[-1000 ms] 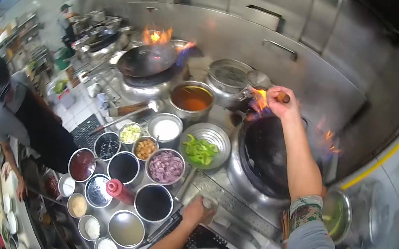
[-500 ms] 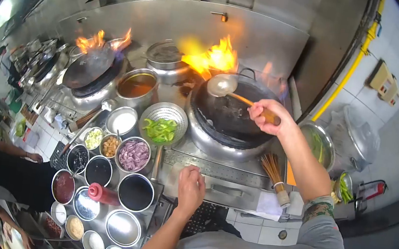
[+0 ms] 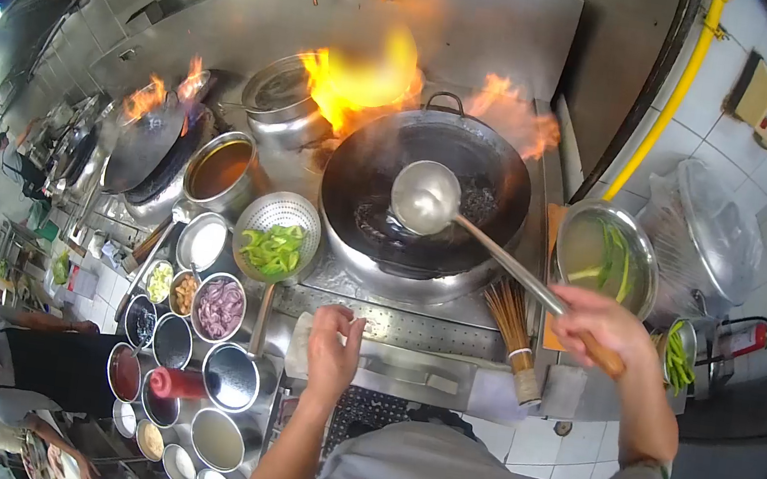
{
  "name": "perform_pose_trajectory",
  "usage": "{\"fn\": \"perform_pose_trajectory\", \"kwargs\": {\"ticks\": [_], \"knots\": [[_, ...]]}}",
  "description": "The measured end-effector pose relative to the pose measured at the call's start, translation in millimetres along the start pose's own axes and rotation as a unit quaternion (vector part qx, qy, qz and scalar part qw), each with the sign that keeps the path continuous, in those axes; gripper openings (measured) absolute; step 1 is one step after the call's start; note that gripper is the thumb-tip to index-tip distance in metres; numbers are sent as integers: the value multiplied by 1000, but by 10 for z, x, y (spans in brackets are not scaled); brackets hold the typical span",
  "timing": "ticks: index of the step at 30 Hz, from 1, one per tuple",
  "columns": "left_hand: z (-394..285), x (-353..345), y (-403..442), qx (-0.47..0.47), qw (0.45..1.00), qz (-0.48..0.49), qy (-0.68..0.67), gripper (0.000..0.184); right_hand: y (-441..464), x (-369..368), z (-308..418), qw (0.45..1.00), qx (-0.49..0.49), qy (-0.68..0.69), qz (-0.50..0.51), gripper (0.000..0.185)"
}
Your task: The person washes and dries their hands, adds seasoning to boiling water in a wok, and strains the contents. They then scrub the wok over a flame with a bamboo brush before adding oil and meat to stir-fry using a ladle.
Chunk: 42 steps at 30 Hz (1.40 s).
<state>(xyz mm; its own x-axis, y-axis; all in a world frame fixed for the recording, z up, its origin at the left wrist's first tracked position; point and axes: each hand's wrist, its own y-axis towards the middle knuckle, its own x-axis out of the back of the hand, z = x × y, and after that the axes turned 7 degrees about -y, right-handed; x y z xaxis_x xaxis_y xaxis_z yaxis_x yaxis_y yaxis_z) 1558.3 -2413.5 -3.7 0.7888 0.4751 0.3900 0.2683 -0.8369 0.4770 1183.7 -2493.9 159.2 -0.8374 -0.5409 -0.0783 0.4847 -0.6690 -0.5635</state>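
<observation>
My right hand [image 3: 599,331] is closed around the wooden handle of a ladle [image 3: 428,197]. The ladle's metal bowl is above the large black wok [image 3: 496,191], which has a dark, wet-looking inside. At the counter's front edge is my left hand [image 3: 332,354], fingers curled, beside a pale cloth [image 3: 299,347]. Whether it grips anything is hidden. Left of the wok, a perforated strainer [image 3: 309,215] holds green pepper pieces [image 3: 272,249]. Right of it stands a metal bowl [image 3: 643,293] with green stalks in liquid. A bamboo brush [image 3: 516,339] lies on the counter.
Flames [image 3: 361,81] rise behind the wok. A pot of brown liquid [image 3: 218,169], chopped purple onion [image 3: 220,307], a red squeeze bottle [image 3: 178,383] and several seasoning containers stand at left. Another person [image 3: 48,360] is beyond them. A yellow pipe [image 3: 667,112] runs along the wall.
The ladle has swung from the wok's far left rim to over its middle, and my right hand has moved right and down. The camera view has shifted; my left hand stays by the counter edge.
</observation>
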Motion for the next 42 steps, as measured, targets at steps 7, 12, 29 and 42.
{"fn": "perform_pose_trajectory", "kwargs": {"ticks": [7, 12, 29, 42], "knots": [[-28, -123, 204, 30, 995, -89, 21, 40, -474, 521, -689, 949, 52, -227, -214, 65], [13, -205, 383, 22, 998, -57, 32, 45, -429, 791, -1274, 787, 161, -429, -412, 70], [137, -443, 758, -66, 994, 69, -44, 36, 108, 111, -2065, 683, 138, -518, -496, 51], [-142, -519, 923, -146, 983, 96, -47, 27, 149, -385, -1983, 936, 67, 126, -321, 61]]}}
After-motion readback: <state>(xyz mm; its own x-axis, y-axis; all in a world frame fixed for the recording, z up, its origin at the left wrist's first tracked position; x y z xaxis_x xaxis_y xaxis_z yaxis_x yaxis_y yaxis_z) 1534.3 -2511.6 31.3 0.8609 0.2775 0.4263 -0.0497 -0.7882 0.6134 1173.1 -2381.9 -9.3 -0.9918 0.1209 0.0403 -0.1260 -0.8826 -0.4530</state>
